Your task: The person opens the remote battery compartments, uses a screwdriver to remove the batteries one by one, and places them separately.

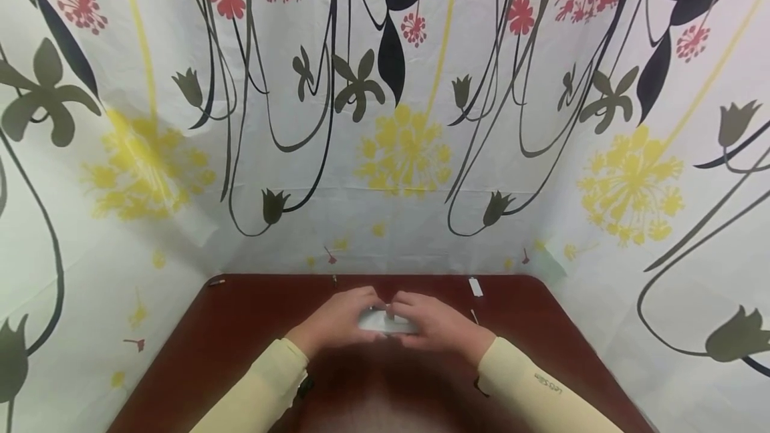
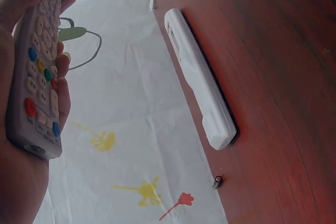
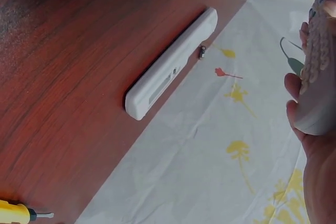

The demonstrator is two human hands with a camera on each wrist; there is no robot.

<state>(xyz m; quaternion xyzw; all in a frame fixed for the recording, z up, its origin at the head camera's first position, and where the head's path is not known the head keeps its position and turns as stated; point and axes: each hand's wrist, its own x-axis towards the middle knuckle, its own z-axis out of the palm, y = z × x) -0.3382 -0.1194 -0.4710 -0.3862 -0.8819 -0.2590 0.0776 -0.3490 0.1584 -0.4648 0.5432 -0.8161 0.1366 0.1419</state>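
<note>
While the left hand and the right hand meet at the lower centre of the head view, both grip a pale remote control between curled fingers and thumbs, raised above the dark red tabletop; the left wrist view shows its coloured buttons at upper left, and the right wrist view shows it at the right edge; a long white device lies right of centre in the left wrist view, with a small battery just below it; in the right wrist view a yellow screwdriver pokes in at lower left; the step in hand appears to be two-handed work on the remote control's smooth back, though the fingers hide exactly what they do; the next move probably calls for one hand steadying the body while the other's thumb presses or slides.
</note>
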